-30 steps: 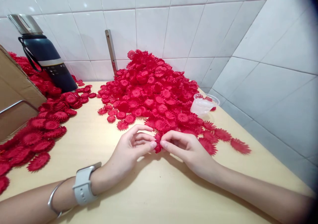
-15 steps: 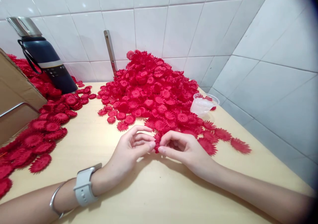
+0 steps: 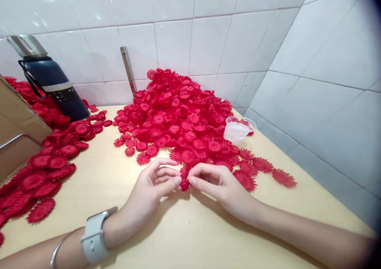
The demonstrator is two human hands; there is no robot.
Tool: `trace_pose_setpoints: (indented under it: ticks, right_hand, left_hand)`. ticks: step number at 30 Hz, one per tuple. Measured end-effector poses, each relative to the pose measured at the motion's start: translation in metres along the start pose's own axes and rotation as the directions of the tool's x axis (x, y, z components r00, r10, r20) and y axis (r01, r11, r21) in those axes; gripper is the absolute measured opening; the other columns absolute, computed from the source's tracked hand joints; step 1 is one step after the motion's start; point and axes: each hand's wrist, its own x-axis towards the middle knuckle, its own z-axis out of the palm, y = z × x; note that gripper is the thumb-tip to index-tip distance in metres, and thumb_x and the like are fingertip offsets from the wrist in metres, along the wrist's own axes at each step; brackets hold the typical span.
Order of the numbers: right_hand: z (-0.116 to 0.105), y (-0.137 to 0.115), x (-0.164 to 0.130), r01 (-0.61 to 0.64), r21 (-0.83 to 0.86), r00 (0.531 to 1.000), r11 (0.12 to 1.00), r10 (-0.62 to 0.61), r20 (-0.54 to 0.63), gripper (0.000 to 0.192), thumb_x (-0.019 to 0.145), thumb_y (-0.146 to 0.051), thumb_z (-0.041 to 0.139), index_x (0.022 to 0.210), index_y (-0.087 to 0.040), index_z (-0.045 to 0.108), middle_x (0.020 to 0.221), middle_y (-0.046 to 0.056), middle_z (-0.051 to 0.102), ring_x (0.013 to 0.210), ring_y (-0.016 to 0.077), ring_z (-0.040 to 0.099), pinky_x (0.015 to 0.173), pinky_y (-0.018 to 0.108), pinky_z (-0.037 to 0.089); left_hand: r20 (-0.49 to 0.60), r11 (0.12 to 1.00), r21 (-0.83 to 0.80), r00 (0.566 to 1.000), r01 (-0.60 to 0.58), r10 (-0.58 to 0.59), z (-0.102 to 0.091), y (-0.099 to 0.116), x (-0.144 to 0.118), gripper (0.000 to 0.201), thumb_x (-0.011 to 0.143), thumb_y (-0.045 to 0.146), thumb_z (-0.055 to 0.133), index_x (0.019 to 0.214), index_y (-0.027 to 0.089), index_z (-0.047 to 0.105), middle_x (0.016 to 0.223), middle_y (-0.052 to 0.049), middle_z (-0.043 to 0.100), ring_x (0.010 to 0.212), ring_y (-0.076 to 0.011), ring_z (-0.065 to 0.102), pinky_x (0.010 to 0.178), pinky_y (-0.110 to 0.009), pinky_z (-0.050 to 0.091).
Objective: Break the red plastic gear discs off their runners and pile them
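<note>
Between my two hands is a red fringed paper-like flower disc [image 3: 184, 178], turned nearly edge-on to me. My left hand [image 3: 159, 180] pinches its left side with thumb and fingers. From the right, my right hand [image 3: 212, 178] has thumb and forefinger pressed together at the disc's other face; whether a small part sits in that pinch is hidden. Just behind my fingers rises a big heap of similar red flower discs [image 3: 174, 118] against the tiled wall. A few loose discs lie to the right, past my right hand.
A clear plastic cup [image 3: 238, 130] tilts at the heap's right edge. On the left stand a dark blue flask [image 3: 59, 86] and a cardboard box [image 3: 20, 130], with more red discs around them. A metal strip [image 3: 127, 70] leans on the wall above the pale table [image 3: 178, 237].
The view has shifted slightly, so everything sits a bit lower and further left. Both hands stay at the same disc, which looks slightly turned.
</note>
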Motion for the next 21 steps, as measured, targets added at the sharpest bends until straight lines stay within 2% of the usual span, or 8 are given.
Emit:
trace_pose_setpoints:
  ticks: [10,21]
  right_hand:
    - [-0.0013,0.0053,0.0025,-0.004,-0.052,1.0,0.999,0.004,0.01,0.009,0.077,-0.022,0.053,0.072,-0.016,0.058,0.068,0.001,0.058,0.063,0.0128,0.052,0.056,0.023,0.041]
    - [-0.0005,0.003,0.0001,-0.002,-0.068,1.0,0.998,0.002,0.001,0.012,0.078,-0.025,0.053,0.072,-0.016,0.059,0.073,0.002,0.061,0.07,0.0143,0.054,0.064,0.025,0.042]
  left_hand:
    - [0.03,1.0,-0.007,0.999,0.019,-0.019,-0.0003,-0.0003,0.001,0.023,0.067,0.018,0.066,0.085,0.018,0.051,0.073,0.0,0.061,0.068,-0.014,0.06,0.066,-0.027,0.047]
    - [0.033,1.0,-0.002,0.999,0.003,-0.003,0.0002,-0.0013,0.0016,0.021,0.068,0.016,0.064,0.084,0.017,0.052,0.074,0.0,0.06,0.07,-0.0142,0.06,0.068,-0.029,0.047]
